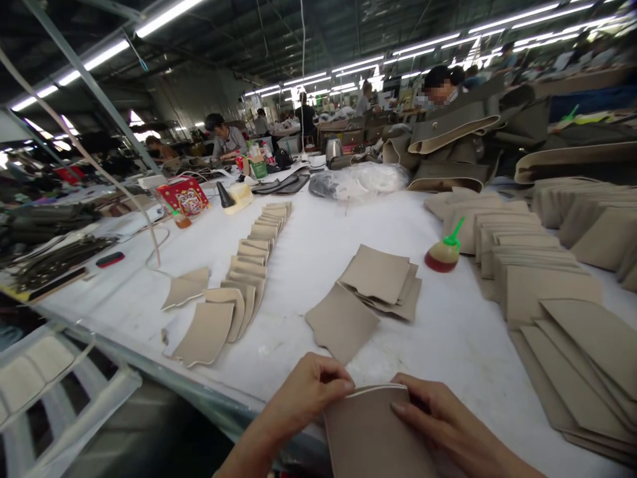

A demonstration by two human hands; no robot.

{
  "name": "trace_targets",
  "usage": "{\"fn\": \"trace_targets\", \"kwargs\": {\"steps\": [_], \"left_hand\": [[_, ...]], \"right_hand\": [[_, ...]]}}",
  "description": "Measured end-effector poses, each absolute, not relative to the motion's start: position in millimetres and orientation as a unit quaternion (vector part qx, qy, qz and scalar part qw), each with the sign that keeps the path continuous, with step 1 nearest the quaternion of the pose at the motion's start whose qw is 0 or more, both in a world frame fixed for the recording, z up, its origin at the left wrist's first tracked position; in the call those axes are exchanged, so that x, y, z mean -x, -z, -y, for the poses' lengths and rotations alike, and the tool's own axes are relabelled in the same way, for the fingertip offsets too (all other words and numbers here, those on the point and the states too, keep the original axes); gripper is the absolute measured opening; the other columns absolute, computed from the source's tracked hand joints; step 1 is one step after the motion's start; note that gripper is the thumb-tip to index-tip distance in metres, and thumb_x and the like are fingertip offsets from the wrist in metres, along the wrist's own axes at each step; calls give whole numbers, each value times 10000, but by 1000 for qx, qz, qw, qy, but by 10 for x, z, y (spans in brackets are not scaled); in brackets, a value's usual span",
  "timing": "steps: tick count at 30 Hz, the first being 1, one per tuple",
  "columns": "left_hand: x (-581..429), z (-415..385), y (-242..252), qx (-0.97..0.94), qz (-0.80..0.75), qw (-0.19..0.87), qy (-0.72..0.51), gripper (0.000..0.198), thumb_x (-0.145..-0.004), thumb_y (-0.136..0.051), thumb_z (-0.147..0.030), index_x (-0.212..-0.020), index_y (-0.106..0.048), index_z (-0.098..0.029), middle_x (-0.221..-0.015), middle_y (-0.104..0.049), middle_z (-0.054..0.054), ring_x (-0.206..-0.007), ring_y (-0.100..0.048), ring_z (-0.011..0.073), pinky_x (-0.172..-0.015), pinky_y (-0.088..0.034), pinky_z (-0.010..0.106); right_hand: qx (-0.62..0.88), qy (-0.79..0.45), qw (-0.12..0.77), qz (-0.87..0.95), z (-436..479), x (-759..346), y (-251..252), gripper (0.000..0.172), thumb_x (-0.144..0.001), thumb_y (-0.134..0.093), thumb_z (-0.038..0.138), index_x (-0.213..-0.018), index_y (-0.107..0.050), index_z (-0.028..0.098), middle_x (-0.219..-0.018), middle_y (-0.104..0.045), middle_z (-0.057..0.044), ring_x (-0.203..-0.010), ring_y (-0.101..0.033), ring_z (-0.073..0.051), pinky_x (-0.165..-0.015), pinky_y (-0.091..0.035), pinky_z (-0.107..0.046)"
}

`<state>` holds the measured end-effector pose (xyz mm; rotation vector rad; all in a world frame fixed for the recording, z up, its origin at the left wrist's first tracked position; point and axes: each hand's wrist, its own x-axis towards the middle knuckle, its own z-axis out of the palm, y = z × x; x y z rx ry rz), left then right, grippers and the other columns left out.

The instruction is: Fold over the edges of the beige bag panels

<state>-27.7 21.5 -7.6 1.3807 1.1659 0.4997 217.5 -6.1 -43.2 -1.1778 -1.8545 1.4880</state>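
My left hand (pixel 306 392) and my right hand (pixel 438 418) both pinch the top edge of a stack of beige leather pieces (pixel 371 431) at the near edge of the white table (pixel 318 252). Each hand's fingers are closed on the stack's upper corners. Just beyond lies a loose beige piece (pixel 341 322) and a small fanned pile of similar pieces (pixel 383 279). To the left, a long overlapping row of beige pieces (pixel 249 265) runs away from me.
A glue bottle with a green nozzle (pixel 444 251) stands right of the pile. Stacks of beige panels (pixel 547 265) fill the right side. A red box (pixel 183 196), a clear plastic bag (pixel 358 180) and other people working sit at the back.
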Motion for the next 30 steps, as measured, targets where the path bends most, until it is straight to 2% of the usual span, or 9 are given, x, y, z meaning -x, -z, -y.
{"fn": "trace_targets", "kwargs": {"steps": [4, 7, 10, 13, 16, 19, 22, 26, 30], "left_hand": [[266, -203, 117, -617, -476, 607, -154, 180, -706, -593, -212, -734, -739, -111, -626, -575, -5, -619, -459, 112, -554, -284, 228], [247, -189, 186, -615, -466, 621, -137, 179, -686, -592, -213, -713, -733, -105, -606, -559, -10, -597, -451, 107, -548, -299, 221], [210, -166, 228, -596, -473, 633, -143, 198, -682, -577, -231, -709, -722, -99, -566, -511, -25, -545, -396, 88, -517, -279, 216], [168, -134, 222, -585, -475, 641, -148, 202, -669, -572, -241, -699, -713, -99, -548, -484, -33, -534, -372, 84, -500, -266, 212], [148, -108, 192, -586, -477, 640, -143, 200, -646, -570, -246, -684, -707, -105, -534, -476, -34, -530, -375, 91, -495, -271, 216], [145, -102, 168, -601, -493, 612, -143, 192, -630, -552, -238, -667, -696, -117, -552, -493, -29, -549, -397, 103, -505, -276, 226], [130, -118, 153, -626, -522, 560, -148, 181, -606, -516, -206, -638, -678, -133, -567, -498, -28, -579, -408, 114, -524, -262, 238], [104, -179, 121, -642, -550, 513, -148, 162, -575, -492, -180, -589, -650, -146, -564, -504, -23, -603, -431, 129, -548, -261, 250], [126, -254, 95, -635, -542, 533, -139, 131, -570, -511, -179, -569, -637, -141, -525, -468, -33, -571, -407, 119, -536, -249, 249]], "right_hand": [[442, -530, 216, 690, 135, -2170, 467, 324, -963, -484, 462, -779, -553, 205, -738, -581, -3, -703, -532, -196, -623, -379, -279], [463, -461, 223, 723, 199, -2176, 426, 142, -966, -472, 307, -981, -591, 231, -915, -611, -31, -810, -570, -216, -712, -410, -305], [441, -323, 222, 808, 259, -2124, 338, 310, -932, -456, 151, -1186, -538, 308, -1155, -530, -57, -914, -570, -227, -780, -435, -345], [395, -225, 204, 867, 286, -2012, 273, 342, -883, -514, 69, -1127, -567, 302, -1068, -539, -56, -838, -555, -236, -719, -425, -358], [380, -171, 230, 879, 259, -1918, 256, 260, -845, -578, 20, -973, -587, 246, -941, -555, -42, -760, -524, -222, -676, -381, -341], [370, -141, 241, 886, 196, -1879, 259, 217, -813, -655, 22, -840, -558, 215, -904, -564, -30, -765, -511, -213, -679, -347, -335], [345, -104, 219, 907, 168, -1849, 267, 229, -801, -686, 37, -820, -533, 206, -891, -597, -18, -808, -518, -225, -714, -323, -362], [315, -82, 210, 922, 260, -1779, 235, 225, -804, -629, 34, -799, -490, 211, -798, -602, 2, -755, -504, -220, -744, -309, -395], [268, -104, 194, 938, 323, -1765, 84, 199, -812, -580, 104, -781, -436, 238, -764, -599, 1, -719, -512, -219, -751, -343, -401]]}}
